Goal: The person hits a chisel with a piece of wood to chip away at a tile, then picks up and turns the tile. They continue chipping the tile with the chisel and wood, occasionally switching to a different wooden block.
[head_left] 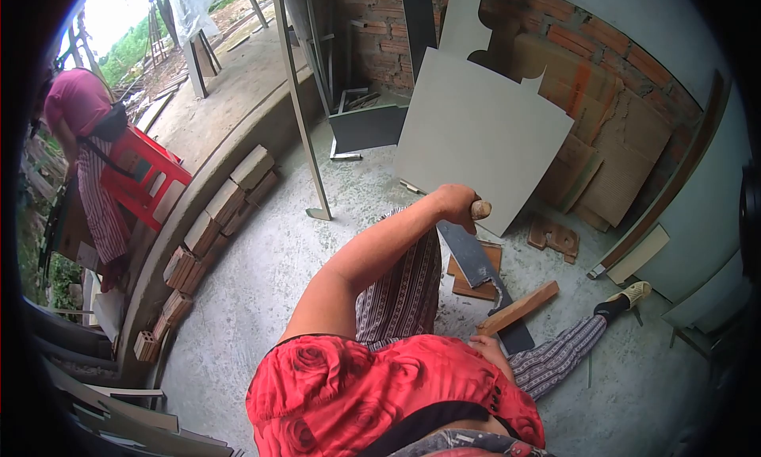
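My left hand (458, 205), at the end of a raised, bent arm, is closed around a wooden handle (480, 210). Only the rounded butt of the handle shows; the tool's other end is hidden. Lower down, my right hand (490, 349) is by the near end of a reddish wooden block (519, 308), its fingers partly hidden. That block slants across a dark board (464, 255) with a chipped edge. Beneath the dark board lie brown wooden pieces (474, 276) on the floor.
A large pale panel (483, 136) leans in front of cardboard (626, 160) and a brick wall. A cut-out wooden piece (553, 240) lies near my outstretched foot (636, 293). Bricks (214, 219) line the left ledge. Beyond it, a person (79, 112) bends near a red stool (147, 175).
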The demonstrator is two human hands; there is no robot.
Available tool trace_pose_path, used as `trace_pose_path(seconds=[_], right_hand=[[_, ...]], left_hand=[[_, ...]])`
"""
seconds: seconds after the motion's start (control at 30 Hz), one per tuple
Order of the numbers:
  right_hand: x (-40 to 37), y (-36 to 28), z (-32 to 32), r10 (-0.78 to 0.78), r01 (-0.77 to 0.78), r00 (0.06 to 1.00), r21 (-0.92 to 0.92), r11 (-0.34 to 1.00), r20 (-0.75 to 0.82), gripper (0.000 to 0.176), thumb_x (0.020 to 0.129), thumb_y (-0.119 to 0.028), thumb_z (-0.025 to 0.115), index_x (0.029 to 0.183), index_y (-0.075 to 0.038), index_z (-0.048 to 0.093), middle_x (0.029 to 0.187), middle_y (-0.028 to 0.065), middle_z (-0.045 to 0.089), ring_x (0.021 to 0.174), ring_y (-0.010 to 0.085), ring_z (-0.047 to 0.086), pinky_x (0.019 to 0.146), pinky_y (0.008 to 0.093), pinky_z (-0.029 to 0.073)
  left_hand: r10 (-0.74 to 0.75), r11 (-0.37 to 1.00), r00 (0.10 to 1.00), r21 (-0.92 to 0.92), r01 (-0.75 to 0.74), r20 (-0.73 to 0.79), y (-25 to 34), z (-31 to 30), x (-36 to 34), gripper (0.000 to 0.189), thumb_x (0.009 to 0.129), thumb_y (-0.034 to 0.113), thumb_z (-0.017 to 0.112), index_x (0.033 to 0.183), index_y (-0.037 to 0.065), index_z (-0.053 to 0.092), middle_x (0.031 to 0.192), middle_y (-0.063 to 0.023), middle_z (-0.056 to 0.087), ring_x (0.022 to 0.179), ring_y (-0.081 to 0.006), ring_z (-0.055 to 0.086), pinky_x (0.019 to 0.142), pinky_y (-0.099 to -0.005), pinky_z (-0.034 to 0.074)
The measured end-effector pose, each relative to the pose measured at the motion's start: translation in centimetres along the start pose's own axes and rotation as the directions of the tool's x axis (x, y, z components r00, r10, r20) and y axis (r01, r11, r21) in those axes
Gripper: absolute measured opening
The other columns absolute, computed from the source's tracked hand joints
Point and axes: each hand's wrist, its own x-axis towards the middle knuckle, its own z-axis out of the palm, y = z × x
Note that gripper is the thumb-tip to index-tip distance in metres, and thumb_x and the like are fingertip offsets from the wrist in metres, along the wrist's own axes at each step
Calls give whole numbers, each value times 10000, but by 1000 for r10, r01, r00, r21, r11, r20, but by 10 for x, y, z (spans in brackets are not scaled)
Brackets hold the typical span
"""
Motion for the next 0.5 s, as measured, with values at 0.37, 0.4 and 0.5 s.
trace_pose_path(seconds=[0.37, 0.4, 0.5], right_hand=[[-4, -4, 0, -9, 8, 1000, 3, 1000, 17, 430, 796, -197, 677, 1147, 23, 559, 944, 98, 627, 782, 145, 576, 671, 266, 461], [-4, -5, 1, 8, -8, 1000, 6, 1000, 17, 428, 797, -197, 676, 1146, 23, 559, 938, 95, 626, 778, 144, 574, 668, 266, 461], [-1, -2, 0, 23, -23, 1000, 1, 1000, 14, 426, 798, -197, 676, 1144, 21, 560, 929, 88, 625, 772, 140, 571, 661, 264, 459]], left_hand=[[8, 996, 993, 85, -18, 118, -7, 5, 0, 437, 552, 326, 820, 889, 89, 675, 813, -105, 676, 780, -273, 648, 700, -370, 502], [4, 996, 992, 84, -15, 129, -6, 4, 0, 437, 549, 331, 820, 883, 87, 677, 811, -107, 676, 776, -275, 647, 696, -372, 502], [13, 995, 992, 98, -25, 123, -9, 6, 1, 436, 543, 345, 818, 866, 85, 681, 802, -113, 674, 767, -275, 647, 691, -373, 501]])
